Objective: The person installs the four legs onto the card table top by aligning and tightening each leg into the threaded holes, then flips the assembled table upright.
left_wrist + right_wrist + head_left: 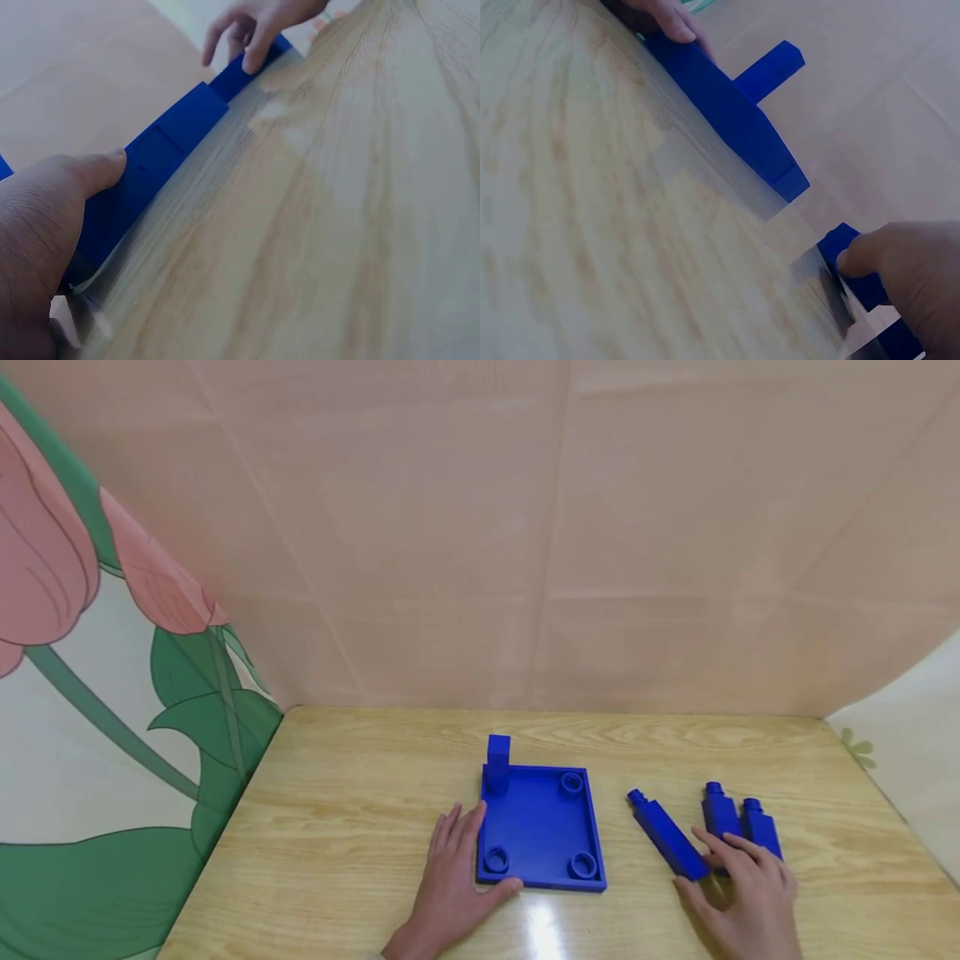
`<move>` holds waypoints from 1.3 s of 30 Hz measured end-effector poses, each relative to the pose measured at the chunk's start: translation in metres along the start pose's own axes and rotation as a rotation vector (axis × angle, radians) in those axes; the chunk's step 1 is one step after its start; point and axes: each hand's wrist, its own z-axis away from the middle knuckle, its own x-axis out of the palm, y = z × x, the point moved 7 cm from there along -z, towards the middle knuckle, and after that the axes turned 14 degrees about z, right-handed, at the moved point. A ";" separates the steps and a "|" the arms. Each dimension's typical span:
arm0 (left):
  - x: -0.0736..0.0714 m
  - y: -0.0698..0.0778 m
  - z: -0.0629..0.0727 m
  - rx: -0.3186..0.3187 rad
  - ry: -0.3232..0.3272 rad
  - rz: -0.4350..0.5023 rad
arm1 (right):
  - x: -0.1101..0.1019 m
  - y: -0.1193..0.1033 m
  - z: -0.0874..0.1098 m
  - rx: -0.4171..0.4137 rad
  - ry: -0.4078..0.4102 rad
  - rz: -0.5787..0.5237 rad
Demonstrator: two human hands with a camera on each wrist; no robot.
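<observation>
A shallow blue square base (536,827) with round sockets at its corners lies on the table; one blue post (498,764) stands upright at its back left corner. My left hand (453,885) rests against the front left corner, thumb along the front wall and straight fingers by the left side. In the left wrist view the thumb touches the blue wall (169,139). My right hand (750,889) is at the near end of a lying blue leg (667,839), thumb beside it and index finger apart from it. Two more blue legs (720,814) lie beyond this hand, partly hidden by it.
The wooden table (360,793) ends at the back against a pink cloth backdrop (540,610). A flower-printed cloth (105,735) borders the left side, and a pale cloth (915,735) hangs along the right.
</observation>
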 end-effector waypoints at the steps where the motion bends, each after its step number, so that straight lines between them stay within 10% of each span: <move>1: 0.000 0.000 0.000 -0.004 -0.002 0.000 | 0.000 0.000 0.000 0.008 0.003 -0.016; 11: -0.001 -0.001 0.001 -0.033 -0.018 0.017 | -0.018 0.000 -0.001 -0.034 0.227 -0.241; 24: -0.002 0.000 0.001 -0.020 -0.015 0.005 | -0.021 -0.006 0.005 0.166 0.205 -0.612; 32: -0.002 -0.001 0.000 -0.034 -0.022 0.016 | -0.013 0.006 0.009 0.533 0.264 -1.015; 39: 0.000 0.000 0.000 -0.025 -0.015 0.010 | -0.017 -0.004 0.007 0.515 0.272 -1.047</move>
